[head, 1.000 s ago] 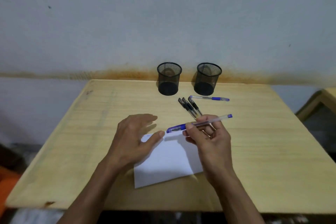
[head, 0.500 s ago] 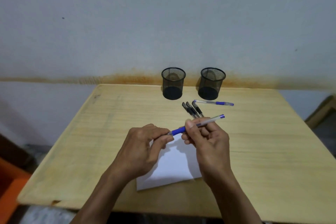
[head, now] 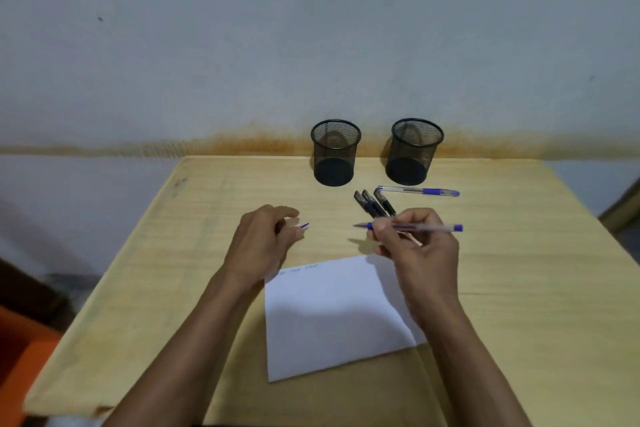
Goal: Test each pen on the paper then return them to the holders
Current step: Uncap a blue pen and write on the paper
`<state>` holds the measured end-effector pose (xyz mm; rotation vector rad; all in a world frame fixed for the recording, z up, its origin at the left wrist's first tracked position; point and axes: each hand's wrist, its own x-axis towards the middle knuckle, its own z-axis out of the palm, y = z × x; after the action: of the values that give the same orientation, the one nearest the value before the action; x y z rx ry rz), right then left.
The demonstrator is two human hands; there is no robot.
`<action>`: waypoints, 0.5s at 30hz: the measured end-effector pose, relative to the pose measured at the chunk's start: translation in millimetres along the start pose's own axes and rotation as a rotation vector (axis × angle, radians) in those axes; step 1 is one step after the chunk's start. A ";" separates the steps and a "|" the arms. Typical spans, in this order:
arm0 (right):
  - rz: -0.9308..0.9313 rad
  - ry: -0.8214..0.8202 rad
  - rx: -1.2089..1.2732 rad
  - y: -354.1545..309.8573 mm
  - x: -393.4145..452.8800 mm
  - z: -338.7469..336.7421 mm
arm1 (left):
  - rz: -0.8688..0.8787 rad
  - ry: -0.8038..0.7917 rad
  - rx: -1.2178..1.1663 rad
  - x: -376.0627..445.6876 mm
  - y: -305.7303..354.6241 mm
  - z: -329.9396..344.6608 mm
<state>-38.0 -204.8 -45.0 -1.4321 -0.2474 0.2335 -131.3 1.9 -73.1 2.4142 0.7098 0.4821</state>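
- A light wooden table (head: pixel 519 270) stands against the wall.
- Two black mesh holders sit upright at its back edge, near each other but apart — the left holder (head: pixel 335 152) and the right holder (head: pixel 414 151).
- A blue pen (head: pixel 417 191) lies flat just in front of the right holder.
- Three black pens (head: pixel 374 203) lie bunched side by side, just left of the blue pen.
- A white paper (head: pixel 332 315) lies flat near the front edge, with faint scribbles at its top left.
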 end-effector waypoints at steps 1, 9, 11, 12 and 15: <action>0.008 0.008 -0.025 2.6 -1.9 -0.7 | -0.003 0.011 -0.005 5.3 -0.5 3.6; 0.006 0.038 -0.172 9.9 -7.7 -13.6 | 0.071 0.041 0.144 11.8 -8.8 11.3; -0.001 0.032 -0.162 14.9 -9.2 -12.6 | 0.063 0.064 0.027 1.1 -11.4 7.9; -0.002 0.020 -0.153 16.8 -10.2 -11.2 | 0.084 0.081 -0.031 -5.9 -14.9 5.6; 0.002 -0.077 -0.164 19.0 -13.5 -0.6 | 0.267 0.043 -0.021 -27.3 -24.0 -3.1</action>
<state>-50.9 -207.1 -64.3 -1.5876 -0.3345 0.2748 -163.4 4.0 -90.1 2.4965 0.3979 0.6459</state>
